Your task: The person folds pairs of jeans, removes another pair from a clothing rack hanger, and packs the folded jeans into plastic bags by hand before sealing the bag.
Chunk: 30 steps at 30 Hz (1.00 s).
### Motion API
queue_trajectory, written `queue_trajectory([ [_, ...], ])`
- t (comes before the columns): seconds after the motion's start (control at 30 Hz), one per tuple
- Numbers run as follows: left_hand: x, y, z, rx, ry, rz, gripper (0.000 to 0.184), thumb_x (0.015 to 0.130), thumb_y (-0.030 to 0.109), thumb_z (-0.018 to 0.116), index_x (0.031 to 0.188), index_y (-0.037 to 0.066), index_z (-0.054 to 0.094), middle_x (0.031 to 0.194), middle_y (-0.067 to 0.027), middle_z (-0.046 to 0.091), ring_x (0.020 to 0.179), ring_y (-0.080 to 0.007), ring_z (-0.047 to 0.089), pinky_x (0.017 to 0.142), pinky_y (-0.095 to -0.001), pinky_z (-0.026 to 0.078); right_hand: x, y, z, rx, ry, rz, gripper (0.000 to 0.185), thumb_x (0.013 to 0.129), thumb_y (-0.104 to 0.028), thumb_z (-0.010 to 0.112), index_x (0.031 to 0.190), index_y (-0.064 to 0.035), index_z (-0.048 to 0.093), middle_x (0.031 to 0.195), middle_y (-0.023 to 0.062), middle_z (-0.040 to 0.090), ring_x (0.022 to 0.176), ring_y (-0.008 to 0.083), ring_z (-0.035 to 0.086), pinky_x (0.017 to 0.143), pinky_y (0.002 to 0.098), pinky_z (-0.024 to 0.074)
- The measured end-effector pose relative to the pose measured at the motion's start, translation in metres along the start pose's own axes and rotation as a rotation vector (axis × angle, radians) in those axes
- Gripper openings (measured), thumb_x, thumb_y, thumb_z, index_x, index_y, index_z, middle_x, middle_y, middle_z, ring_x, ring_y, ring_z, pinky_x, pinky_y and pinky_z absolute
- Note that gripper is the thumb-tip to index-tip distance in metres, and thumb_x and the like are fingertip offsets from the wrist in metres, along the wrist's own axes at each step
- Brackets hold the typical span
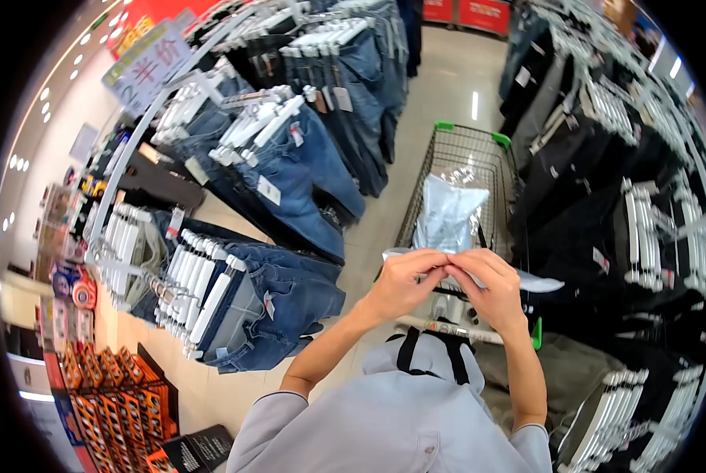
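My left hand (406,282) and my right hand (488,285) meet at the fingertips above a wire shopping cart (427,169) with green corners. Both are closed in a pinch; what lies between the fingers is too small to make out. A whitish strip (540,283) shows beyond my right hand, and a bit of similar material shows behind my left; whether they are one thing is hidden. Just past the hands, a light blue item in clear plastic (449,211) lies in the cart. Black straps (408,349) and light cloth hang near the cart handle.
Jeans (290,272) on white hangers fill racks at the left. Dark trousers (570,201) hang along the right. An orange-and-black goods display (120,402) stands at the lower left. A tiled aisle (451,87) runs ahead, with red panels (481,14) at its far end.
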<state>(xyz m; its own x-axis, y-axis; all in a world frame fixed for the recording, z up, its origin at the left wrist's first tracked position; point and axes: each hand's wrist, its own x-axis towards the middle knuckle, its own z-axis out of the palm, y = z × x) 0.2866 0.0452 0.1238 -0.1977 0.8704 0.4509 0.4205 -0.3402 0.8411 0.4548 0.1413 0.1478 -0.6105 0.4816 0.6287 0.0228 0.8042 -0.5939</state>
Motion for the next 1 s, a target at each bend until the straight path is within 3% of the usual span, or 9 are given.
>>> queue_trajectory([
  [0.13,0.007,-0.001,-0.004,-0.091,0.03,-0.103,0.012,0.093,-0.005,0.071,0.105,-0.005,0.073,0.099,-0.0118,0.075,0.085,-0.0151,0.074,0.07,-0.024,0.058,0.012,0.018,-0.008,0.045,-0.067,-0.029,0.019,0.081,-0.002,0.083,0.098,-0.0004,0.075,0.093,0.0111,0.075,0.085,0.0273,0.072,0.076,0.036,0.0587],
  [0.3,0.014,0.002,-0.01,-0.024,0.026,-0.173,0.011,0.093,-0.004,0.071,0.104,-0.004,0.074,0.097,-0.0115,0.076,0.084,-0.0146,0.075,0.07,-0.0232,0.059,0.033,0.034,-0.007,0.155,-0.186,-0.06,0.019,0.081,-0.001,0.082,0.098,-0.0003,0.073,0.097,0.011,0.075,0.091,0.029,0.072,0.08,0.0373,0.0587],
  [0.5,0.025,0.004,-0.017,0.009,0.073,-0.202,0.009,0.092,-0.005,0.071,0.101,-0.005,0.074,0.095,-0.0106,0.076,0.083,-0.0143,0.074,0.072,-0.0239,0.06,0.038,0.068,-0.026,0.105,-0.238,-0.098,0.018,0.082,-0.004,0.082,0.094,-0.0006,0.07,0.094,0.0109,0.072,0.087,0.029,0.07,0.078,0.0372,0.0577],
  [0.6,0.027,0.004,-0.025,-0.002,0.12,-0.275,0.01,0.09,-0.008,0.072,0.1,-0.007,0.074,0.096,-0.0106,0.075,0.085,-0.0142,0.073,0.078,-0.0251,0.062,0.023,0.1,-0.052,0.015,-0.267,-0.051,0.019,0.081,-0.004,0.082,0.095,-0.0009,0.07,0.096,0.0111,0.073,0.088,0.0291,0.071,0.079,0.037,0.0578],
  [0.8,0.029,0.005,-0.039,-0.063,0.209,-0.334,0.008,0.09,-0.011,0.07,0.098,-0.009,0.073,0.098,-0.0129,0.074,0.087,-0.0154,0.073,0.078,-0.0253,0.062,-0.015,0.149,-0.136,-0.111,-0.343,0.241,0.019,0.079,-0.001,0.08,0.095,0.0005,0.071,0.102,0.0129,0.074,0.101,0.0312,0.071,0.089,0.039,0.0559],
  [0.9,0.025,-0.001,-0.044,-0.161,0.292,-0.366,0.009,0.091,-0.012,0.068,0.098,-0.009,0.073,0.102,-0.0148,0.074,0.088,-0.0178,0.074,0.078,-0.0263,0.062,-0.026,0.166,-0.171,-0.196,-0.317,0.275,0.019,0.078,0.003,0.078,0.096,0.0004,0.072,0.101,0.0129,0.075,0.101,0.0314,0.071,0.09,0.0382,0.0553],
  [1.0,0.027,0.004,-0.043,-0.152,0.241,-0.389,0.013,0.093,-0.006,0.069,0.104,-0.002,0.076,0.105,-0.0115,0.076,0.092,-0.0147,0.072,0.083,-0.0269,0.061,-0.032,0.176,-0.182,-0.169,-0.37,0.341,0.02,0.078,0.004,0.078,0.097,-0.0001,0.072,0.102,0.0136,0.074,0.102,0.0307,0.071,0.091,0.0391,0.0549],
])
